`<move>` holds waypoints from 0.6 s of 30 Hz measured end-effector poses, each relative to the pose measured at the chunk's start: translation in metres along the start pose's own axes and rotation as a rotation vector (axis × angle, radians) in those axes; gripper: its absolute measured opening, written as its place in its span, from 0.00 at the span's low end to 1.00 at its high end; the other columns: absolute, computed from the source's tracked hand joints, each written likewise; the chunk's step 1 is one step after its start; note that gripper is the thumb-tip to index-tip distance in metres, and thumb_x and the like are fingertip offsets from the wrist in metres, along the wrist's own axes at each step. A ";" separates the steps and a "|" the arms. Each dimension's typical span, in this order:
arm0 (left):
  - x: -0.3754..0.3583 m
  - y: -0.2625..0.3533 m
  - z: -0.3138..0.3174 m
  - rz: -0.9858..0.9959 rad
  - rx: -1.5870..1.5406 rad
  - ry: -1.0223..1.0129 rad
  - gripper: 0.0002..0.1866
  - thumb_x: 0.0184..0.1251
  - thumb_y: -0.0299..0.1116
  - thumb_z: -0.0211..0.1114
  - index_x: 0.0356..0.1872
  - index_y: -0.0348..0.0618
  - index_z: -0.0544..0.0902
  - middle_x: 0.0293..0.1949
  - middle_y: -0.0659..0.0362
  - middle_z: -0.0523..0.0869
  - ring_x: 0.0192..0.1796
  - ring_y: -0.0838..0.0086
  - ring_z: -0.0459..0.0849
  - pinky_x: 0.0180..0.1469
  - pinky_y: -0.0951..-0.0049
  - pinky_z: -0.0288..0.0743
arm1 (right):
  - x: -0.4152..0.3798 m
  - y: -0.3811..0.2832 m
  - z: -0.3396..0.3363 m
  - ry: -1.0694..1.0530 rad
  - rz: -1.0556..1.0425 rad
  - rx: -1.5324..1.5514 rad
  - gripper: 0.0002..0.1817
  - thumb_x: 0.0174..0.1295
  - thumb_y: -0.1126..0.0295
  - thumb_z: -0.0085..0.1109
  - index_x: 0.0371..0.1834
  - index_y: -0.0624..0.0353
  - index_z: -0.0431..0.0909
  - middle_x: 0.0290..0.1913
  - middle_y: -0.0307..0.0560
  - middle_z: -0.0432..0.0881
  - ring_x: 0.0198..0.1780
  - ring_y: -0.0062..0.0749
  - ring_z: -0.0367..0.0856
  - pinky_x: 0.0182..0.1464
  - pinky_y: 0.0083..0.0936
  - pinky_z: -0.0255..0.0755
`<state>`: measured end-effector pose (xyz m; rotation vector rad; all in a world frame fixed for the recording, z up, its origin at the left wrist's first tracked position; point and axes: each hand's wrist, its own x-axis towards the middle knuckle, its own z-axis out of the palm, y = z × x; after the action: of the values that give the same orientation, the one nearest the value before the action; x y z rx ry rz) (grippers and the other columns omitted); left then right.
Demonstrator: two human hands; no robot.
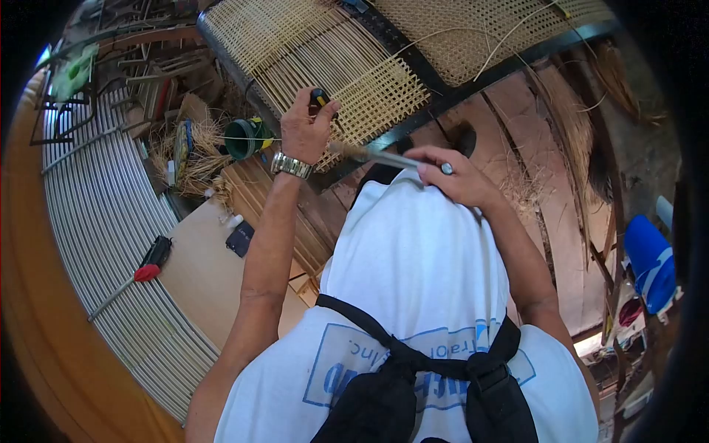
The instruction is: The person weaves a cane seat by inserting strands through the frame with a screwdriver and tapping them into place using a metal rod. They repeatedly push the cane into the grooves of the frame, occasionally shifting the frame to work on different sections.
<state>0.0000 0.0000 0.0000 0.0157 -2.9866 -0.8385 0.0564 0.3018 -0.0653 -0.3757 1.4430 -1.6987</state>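
Observation:
A cane panel (373, 100) of pale woven strips in a dark frame stretches across the top of the head view. My left hand (304, 129), with a metal watch on the wrist, is closed around a black and yellow handle (319, 97), like a screwdriver's, at the edge of the weave. Its working end is hidden. Just above my lap, my right hand (461, 179) is closed on a slim silver-grey tool (395, 159) with a brown end pointing at my left wrist. I cannot make out its exact kind. Loose cane strands (484, 37) trail over the panel.
Left of my hands lies a green container (242, 139) among cane shavings (205, 151). A red and black tool (150, 263) rests on a ribbed metal surface (103, 221). Bundles of strands (565, 122) hang at right, above a blue container (650, 258). Wooden planks (509, 133) lie below the panel.

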 end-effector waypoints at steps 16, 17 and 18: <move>0.023 -0.005 0.001 -0.041 -0.093 -0.061 0.18 0.69 0.40 0.78 0.48 0.39 0.83 0.29 0.56 0.89 0.32 0.73 0.88 0.34 0.69 0.80 | 0.019 0.005 -0.013 0.213 0.001 0.259 0.20 0.78 0.70 0.54 0.68 0.65 0.76 0.35 0.35 0.78 0.35 0.15 0.73 0.37 0.16 0.69; 0.025 -0.006 -0.003 -0.038 -0.090 -0.066 0.18 0.69 0.40 0.78 0.48 0.39 0.83 0.29 0.56 0.89 0.32 0.73 0.88 0.34 0.69 0.80 | 0.016 0.007 -0.012 0.217 -0.001 0.265 0.20 0.78 0.70 0.54 0.68 0.65 0.76 0.35 0.35 0.78 0.35 0.15 0.73 0.37 0.16 0.69; 0.028 -0.007 -0.008 -0.058 -0.092 -0.019 0.18 0.69 0.41 0.78 0.49 0.39 0.83 0.29 0.56 0.89 0.32 0.73 0.88 0.34 0.68 0.80 | 0.009 -0.004 -0.010 0.287 0.003 0.275 0.19 0.78 0.69 0.54 0.67 0.65 0.76 0.35 0.34 0.78 0.35 0.15 0.72 0.37 0.16 0.69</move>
<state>-0.0275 -0.0104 0.0044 0.0920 -2.9745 -0.9866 0.0421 0.3012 -0.0673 0.0224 1.3788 -1.9780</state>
